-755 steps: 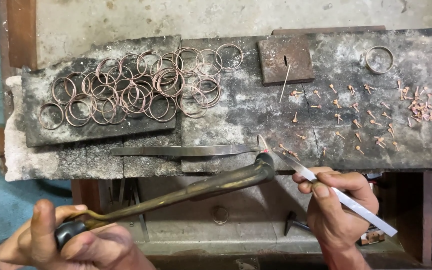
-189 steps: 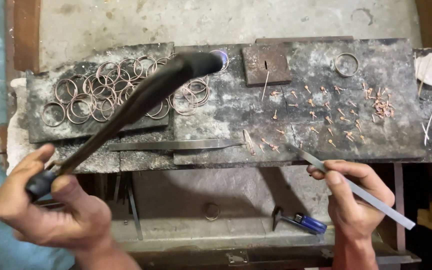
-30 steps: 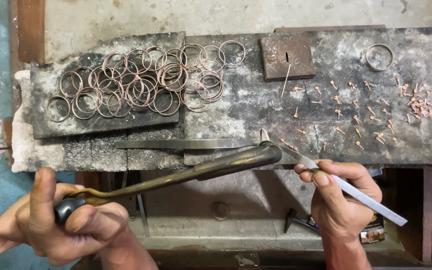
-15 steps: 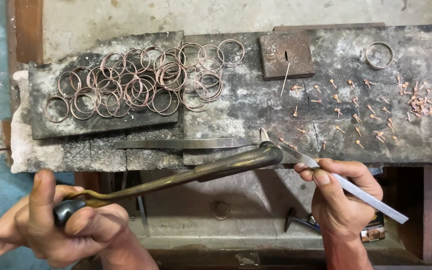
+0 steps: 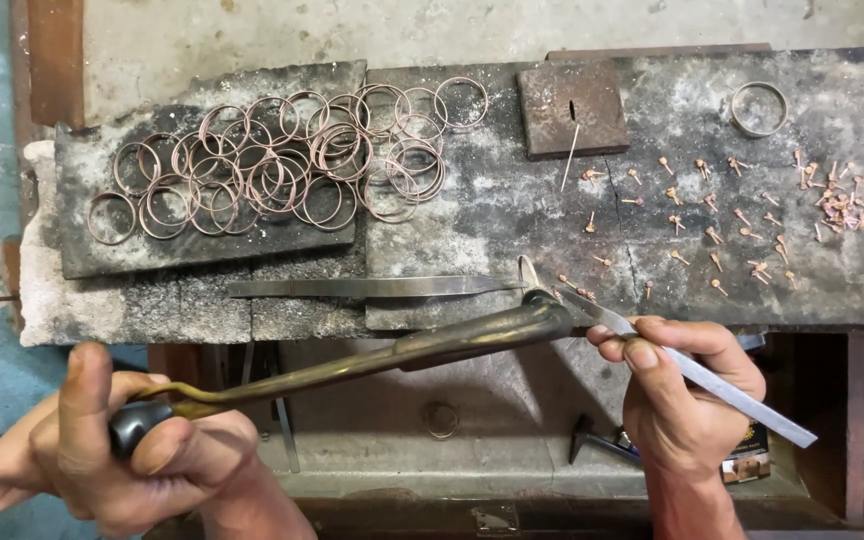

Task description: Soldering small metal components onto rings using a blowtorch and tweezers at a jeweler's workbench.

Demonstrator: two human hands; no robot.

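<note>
My left hand (image 5: 122, 455) grips the dark handle of a long curved brass torch (image 5: 402, 350), whose nozzle ends at the front edge of the stone workbench (image 5: 512, 215). My right hand (image 5: 682, 390) pinches long steel tweezers (image 5: 692, 370), their tips meeting the nozzle beside a small metal ring (image 5: 529, 272) stood at the bench edge. A heap of several copper rings (image 5: 282, 165) lies on a dark slab at the left. Small copper pins (image 5: 732, 210) are scattered at the right.
A second pair of tweezers (image 5: 372, 287) lies flat along the bench front. A rusty square block (image 5: 572, 108) with a thin rod sits at the back, a single ring (image 5: 758, 108) to its right. Below the bench a shelf holds a ring (image 5: 441, 420) and a lighter.
Nothing has visibly changed over the last second. Six seconds ago my left hand held the torch up over the ring heap; it now points at the bench edge.
</note>
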